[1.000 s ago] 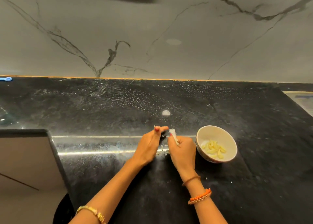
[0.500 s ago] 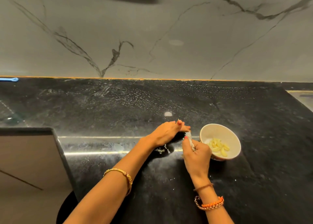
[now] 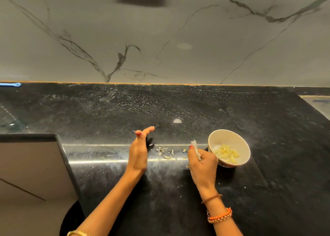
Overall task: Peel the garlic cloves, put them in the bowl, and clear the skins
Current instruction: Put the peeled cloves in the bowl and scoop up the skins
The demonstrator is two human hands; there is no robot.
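Black counter (image 3: 178, 191): right hand (image 3: 202, 161) fingers clench skins (image 3: 194, 145) beside bowl (image 3: 244, 146); left hand (image 3: 138, 152) fingers released.

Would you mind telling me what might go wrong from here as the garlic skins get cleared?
The loose skin bits lie close to the counter's front edge, so a sweep by the left hand may push some over. The right hand grips gathered skins beside the bowl of peeled cloves; flakes might drop in.
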